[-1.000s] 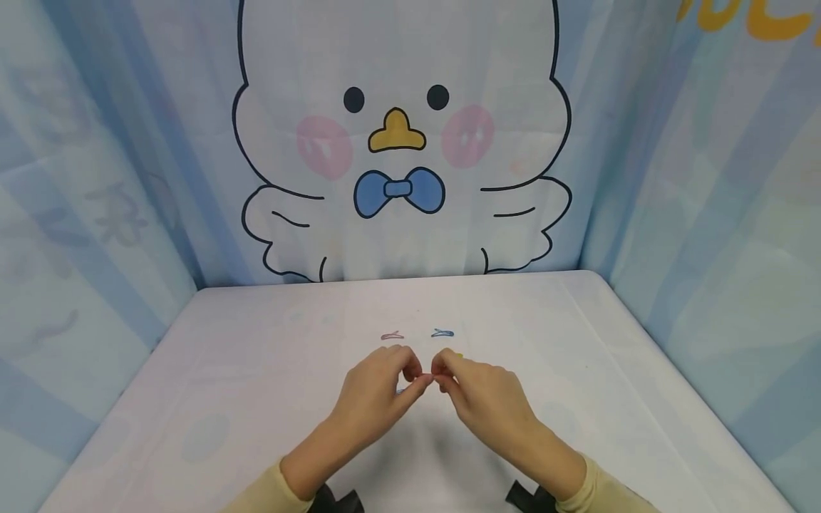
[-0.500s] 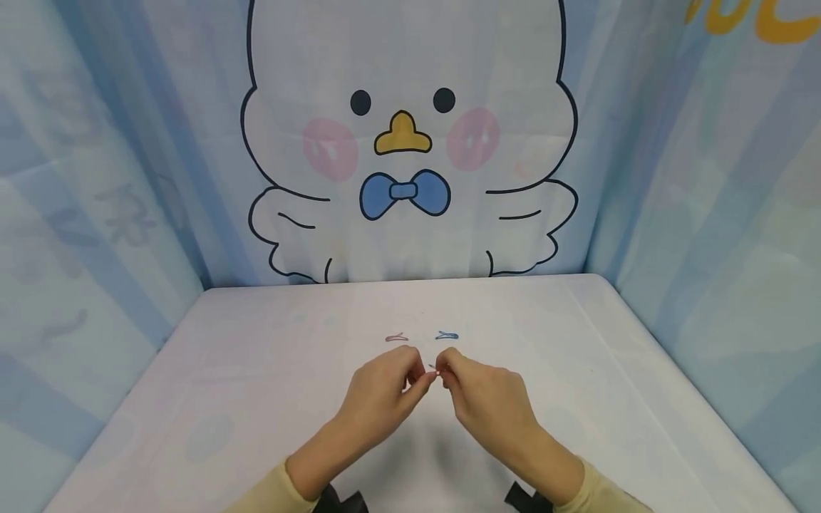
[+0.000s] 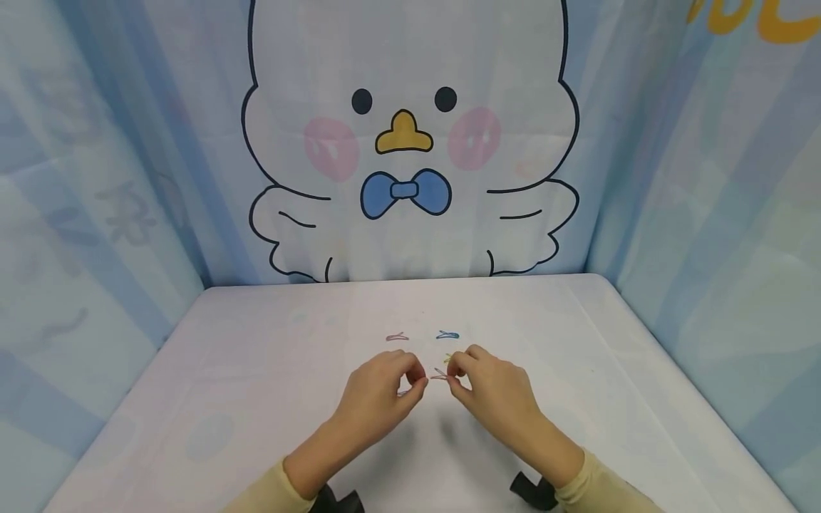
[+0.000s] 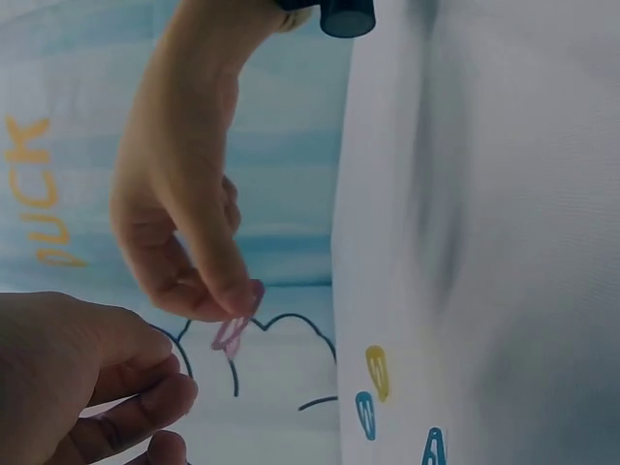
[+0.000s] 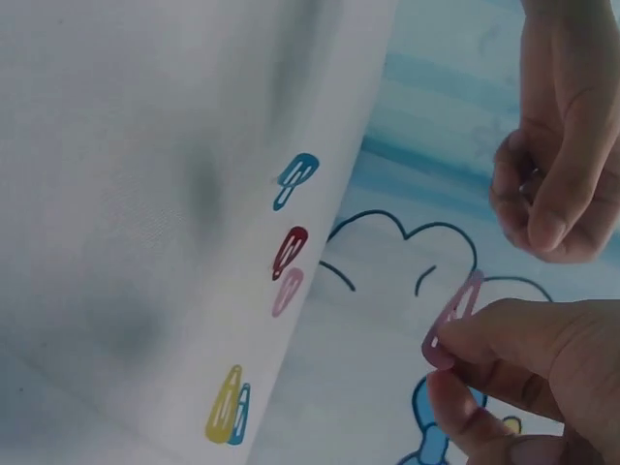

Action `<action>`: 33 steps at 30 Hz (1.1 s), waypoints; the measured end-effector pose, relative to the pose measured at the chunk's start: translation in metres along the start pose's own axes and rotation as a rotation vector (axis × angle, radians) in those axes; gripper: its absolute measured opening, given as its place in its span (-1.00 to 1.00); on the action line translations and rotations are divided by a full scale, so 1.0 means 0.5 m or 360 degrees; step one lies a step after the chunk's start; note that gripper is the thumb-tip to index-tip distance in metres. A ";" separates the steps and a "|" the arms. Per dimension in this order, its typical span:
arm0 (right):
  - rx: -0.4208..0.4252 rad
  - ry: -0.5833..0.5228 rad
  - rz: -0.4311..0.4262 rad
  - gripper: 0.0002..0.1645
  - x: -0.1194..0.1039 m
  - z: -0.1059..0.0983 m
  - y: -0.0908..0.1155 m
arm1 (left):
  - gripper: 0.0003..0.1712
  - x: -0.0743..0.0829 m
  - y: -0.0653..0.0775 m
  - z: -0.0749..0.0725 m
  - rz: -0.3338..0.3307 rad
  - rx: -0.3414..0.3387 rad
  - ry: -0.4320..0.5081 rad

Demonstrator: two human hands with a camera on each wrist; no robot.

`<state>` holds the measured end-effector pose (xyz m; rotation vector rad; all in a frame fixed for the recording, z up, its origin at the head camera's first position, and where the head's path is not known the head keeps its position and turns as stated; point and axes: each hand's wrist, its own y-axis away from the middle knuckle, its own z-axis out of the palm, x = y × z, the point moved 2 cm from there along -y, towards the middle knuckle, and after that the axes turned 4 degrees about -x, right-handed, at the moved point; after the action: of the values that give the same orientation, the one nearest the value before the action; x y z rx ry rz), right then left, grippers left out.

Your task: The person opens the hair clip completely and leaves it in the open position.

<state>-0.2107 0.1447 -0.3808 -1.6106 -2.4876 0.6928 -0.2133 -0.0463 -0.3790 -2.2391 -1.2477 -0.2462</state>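
Observation:
My right hand (image 3: 494, 388) pinches a pink snap hair clip (image 5: 453, 325) between thumb and fingertips. In the head view its two arms stand apart, like a V. To its left, my left hand (image 3: 385, 385) hovers a short gap from the clip with loosely curled fingers; nothing shows between its thumb and fingers. On the table behind the hands lie another pink clip (image 3: 397, 336) and a blue clip (image 3: 447, 335). A yellow clip (image 5: 225, 402), a red clip (image 5: 290, 254) and a blue clip with its tongue raised (image 5: 296, 174) also lie there, partly or wholly hidden in the head view.
The white table (image 3: 256, 370) runs back to a light-blue curtain (image 3: 160, 142) printed with a cartoon duck. Curtains hang along both sides too. Black wrist mounts (image 3: 535, 491) show at the bottom of the head view.
Both hands' fingertips met at the pink clip before. My left hand has let go and the hands have parted, the right moving slightly right with the clip, whose arms now show apart.

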 end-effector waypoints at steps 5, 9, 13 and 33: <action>-0.0225 0.0035 0.0117 -0.79 0.017 0.018 -0.005 | -0.86 -0.014 0.006 0.005 -0.0062 -0.0020 -0.0053; -0.0387 0.0045 0.0205 -0.82 0.032 0.035 -0.008 | -0.85 -0.023 0.011 0.009 -0.0106 -0.0059 -0.0065; -0.0447 0.0075 0.0227 -0.81 0.050 0.054 -0.012 | -0.84 -0.032 0.013 0.012 -0.0137 -0.0082 -0.0076; -0.0579 0.0010 0.0290 -0.83 0.085 0.100 -0.018 | -0.81 -0.058 0.017 0.023 -0.0179 -0.0045 -0.0104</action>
<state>-0.2532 0.1633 -0.4285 -1.9713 -2.5996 0.2557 -0.2236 -0.0644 -0.4036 -2.2199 -1.4152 -0.2361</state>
